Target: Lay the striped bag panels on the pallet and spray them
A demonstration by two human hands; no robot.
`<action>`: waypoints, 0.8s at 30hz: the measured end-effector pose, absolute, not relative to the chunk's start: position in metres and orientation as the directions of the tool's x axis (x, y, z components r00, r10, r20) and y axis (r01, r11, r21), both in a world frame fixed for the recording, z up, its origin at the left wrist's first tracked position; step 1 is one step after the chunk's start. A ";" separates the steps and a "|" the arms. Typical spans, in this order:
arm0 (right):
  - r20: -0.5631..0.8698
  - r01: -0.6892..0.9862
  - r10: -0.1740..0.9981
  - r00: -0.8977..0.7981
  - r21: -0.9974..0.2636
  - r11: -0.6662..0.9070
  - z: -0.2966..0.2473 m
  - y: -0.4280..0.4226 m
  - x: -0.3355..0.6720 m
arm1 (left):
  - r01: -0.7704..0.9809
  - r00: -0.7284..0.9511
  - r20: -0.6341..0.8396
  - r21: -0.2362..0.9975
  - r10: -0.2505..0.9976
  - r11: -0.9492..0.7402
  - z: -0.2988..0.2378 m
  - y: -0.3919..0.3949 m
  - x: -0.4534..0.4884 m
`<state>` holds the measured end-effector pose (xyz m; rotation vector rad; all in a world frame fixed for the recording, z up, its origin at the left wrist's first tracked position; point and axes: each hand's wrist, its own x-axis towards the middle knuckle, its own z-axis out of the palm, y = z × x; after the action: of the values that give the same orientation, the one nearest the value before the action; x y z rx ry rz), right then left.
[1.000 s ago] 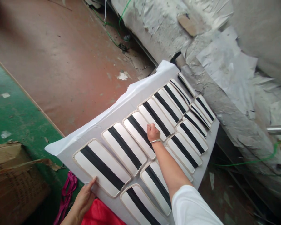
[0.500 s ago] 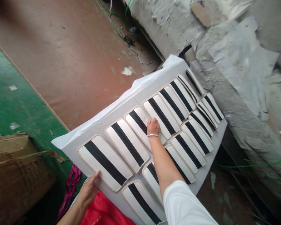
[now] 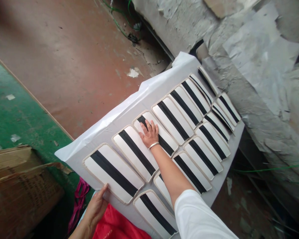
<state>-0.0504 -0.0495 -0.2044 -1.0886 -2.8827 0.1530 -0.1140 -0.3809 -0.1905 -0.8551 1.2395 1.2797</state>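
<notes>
A white board [image 3: 107, 131] covered with a white sheet carries several white panels with a black stripe [image 3: 173, 118], laid in two rows. My right hand [image 3: 149, 133] lies flat, fingers spread, on one panel [image 3: 161, 134] in the upper row; a bracelet is on that wrist. My left hand [image 3: 96, 207] grips the board's near left edge, thumb touching the nearest large panel [image 3: 113, 172].
A cardboard box [image 3: 20, 189] stands at the lower left on a green floor. Red cloth [image 3: 114, 227] and a pink strap [image 3: 77, 202] lie under the board. A paper-crusted grey machine body [image 3: 251, 66] runs along the right. Brown floor lies beyond the board.
My right hand, closed in a fist on a panel before, has opened and moved slightly left to lie flat. The left hand keeps its hold on the board's edge.
</notes>
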 end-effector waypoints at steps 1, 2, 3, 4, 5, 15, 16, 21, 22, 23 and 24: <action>0.007 0.667 0.671 -0.742 -0.100 0.738 -0.207 -0.048 -0.051 | -0.972 -0.133 -0.967 0.170 0.217 0.160 -0.192 -0.381 -0.114; -0.001 0.675 0.677 -0.736 -0.087 0.733 -0.208 -0.046 -0.051 | -0.971 -0.133 -0.967 0.170 0.216 0.167 -0.193 -0.382 -0.114; -0.006 0.677 0.679 -0.734 -0.075 0.732 -0.208 -0.044 -0.051 | -0.970 -0.129 -0.969 0.167 0.212 0.175 -0.193 -0.383 -0.114; -0.007 0.676 0.677 -0.736 -0.067 0.734 -0.208 -0.043 -0.051 | -0.970 -0.122 -0.970 0.161 0.209 0.181 -0.193 -0.383 -0.114; -0.008 0.673 0.674 -0.739 -0.066 0.737 -0.208 -0.042 -0.051 | -0.971 -0.114 -0.971 0.154 0.210 0.185 -0.193 -0.384 -0.114; -0.116 0.697 0.688 -0.717 -0.108 0.709 -0.193 -0.046 -0.055 | -0.965 -0.136 -0.960 0.184 0.244 0.185 -0.201 -0.392 -0.112; -0.121 0.706 0.695 -0.708 -0.109 0.700 -0.189 -0.049 -0.054 | -0.965 -0.133 -0.959 0.182 0.249 0.188 -0.202 -0.393 -0.112; -0.111 0.767 0.760 -0.641 -0.130 0.628 -0.181 -0.081 -0.056 | -0.958 -0.124 -0.963 0.179 0.238 0.225 -0.195 -0.391 -0.112; -0.120 0.776 0.767 -0.630 -0.135 0.616 -0.183 -0.087 -0.057 | -0.956 -0.132 -0.963 0.187 0.236 0.225 -0.191 -0.389 -0.112; -0.134 0.785 0.774 -0.619 -0.138 0.605 -0.185 -0.093 -0.059 | -0.954 -0.140 -0.961 0.195 0.237 0.226 -0.188 -0.387 -0.112; -0.147 0.794 0.780 -0.608 -0.136 0.593 -0.188 -0.096 -0.061 | -0.952 -0.145 -0.960 0.201 0.239 0.230 -0.185 -0.385 -0.112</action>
<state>-0.0609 -0.0964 -0.1878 -1.4186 -2.8675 0.3027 -0.1122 -0.3851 -0.1854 -0.7714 1.2772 1.2381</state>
